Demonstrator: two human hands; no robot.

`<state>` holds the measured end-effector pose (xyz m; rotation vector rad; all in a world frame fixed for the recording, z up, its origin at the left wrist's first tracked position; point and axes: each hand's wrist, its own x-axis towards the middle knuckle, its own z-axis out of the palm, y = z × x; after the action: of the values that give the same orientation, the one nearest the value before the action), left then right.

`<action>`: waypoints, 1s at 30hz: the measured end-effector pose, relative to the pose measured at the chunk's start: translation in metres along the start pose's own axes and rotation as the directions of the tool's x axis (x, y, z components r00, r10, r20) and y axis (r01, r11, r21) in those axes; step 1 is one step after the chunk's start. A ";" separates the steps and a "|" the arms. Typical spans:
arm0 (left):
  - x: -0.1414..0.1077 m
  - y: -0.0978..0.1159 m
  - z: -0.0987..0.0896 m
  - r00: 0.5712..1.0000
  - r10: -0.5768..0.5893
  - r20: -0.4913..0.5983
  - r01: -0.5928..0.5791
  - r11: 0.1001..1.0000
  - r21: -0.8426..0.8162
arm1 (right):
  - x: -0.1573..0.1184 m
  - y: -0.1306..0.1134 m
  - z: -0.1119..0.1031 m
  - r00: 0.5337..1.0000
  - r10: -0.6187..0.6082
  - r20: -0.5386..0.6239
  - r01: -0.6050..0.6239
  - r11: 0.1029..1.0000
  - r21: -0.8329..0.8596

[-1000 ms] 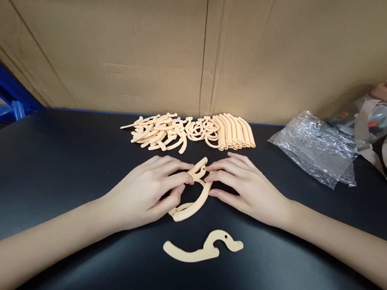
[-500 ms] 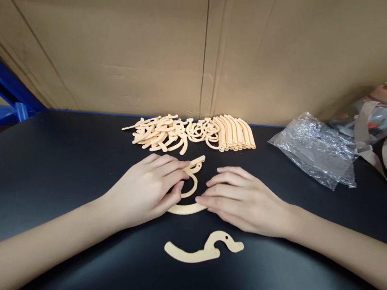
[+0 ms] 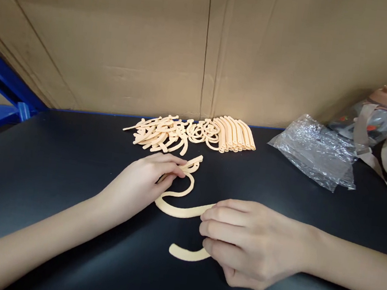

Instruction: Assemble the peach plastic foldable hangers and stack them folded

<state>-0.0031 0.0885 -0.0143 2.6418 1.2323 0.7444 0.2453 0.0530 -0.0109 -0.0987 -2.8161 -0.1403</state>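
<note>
My left hand (image 3: 144, 176) is closed in a pinch on a narrow pale wooden strip (image 3: 194, 161), its fingertips also over a small curved piece with a hole that lies beneath. Below those fingers, an S-shaped run of pale wood (image 3: 182, 212) bends round and reaches right, its end going behind my right hand. My right hand (image 3: 252, 243) has its fingers curled down over a second curved wooden piece (image 3: 186, 253). Only this piece's rounded left part shows; its hooked end is hidden under the hand.
At the back of the black table (image 3: 70, 162) lies a heap of loose wooden pieces (image 3: 161, 131), beside a neat row of curved strips (image 3: 236, 134). A crumpled clear plastic bag (image 3: 315, 151) and a strapped bottle (image 3: 379, 115) are at right. Cardboard (image 3: 139, 38) stands behind.
My right hand has moved toward me, off the S-shaped wood and onto the hooked curved piece, which has shifted slightly right. My left hand has moved slightly left, with the wooden strip.
</note>
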 end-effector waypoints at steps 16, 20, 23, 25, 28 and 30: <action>-0.001 0.001 -0.005 0.996 -0.090 0.020 0.087 0.988 0.128 | -0.016 0.038 -0.035 0.903 0.411 0.125 -0.429 0.852 0.301; 0.004 0.017 -0.008 1.000 -0.012 0.010 0.010 0.985 0.170 | -0.012 0.039 -0.052 0.843 0.533 0.072 -0.538 0.836 0.110; 0.006 0.038 -0.004 0.995 0.082 0.063 -0.094 0.971 0.222 | -0.010 0.032 -0.048 0.823 0.560 0.089 -0.556 0.828 -0.071; 0.007 0.048 0.000 0.987 0.122 0.108 -0.145 0.961 0.235 | -0.010 0.024 -0.039 0.813 0.575 0.096 -0.561 0.816 -0.139; 0.009 0.053 0.007 0.972 0.149 0.181 -0.187 0.960 0.209 | -0.011 0.015 -0.024 0.785 0.611 0.099 -0.596 0.789 -0.145; 0.009 0.051 0.011 0.960 0.175 0.220 -0.217 0.959 0.183 | -0.012 0.013 -0.016 0.753 0.650 0.100 -0.641 0.760 -0.108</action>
<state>0.0419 0.0629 -0.0040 2.9529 1.0541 0.3748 0.2629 0.0634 0.0015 -1.1253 -2.7161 -0.0642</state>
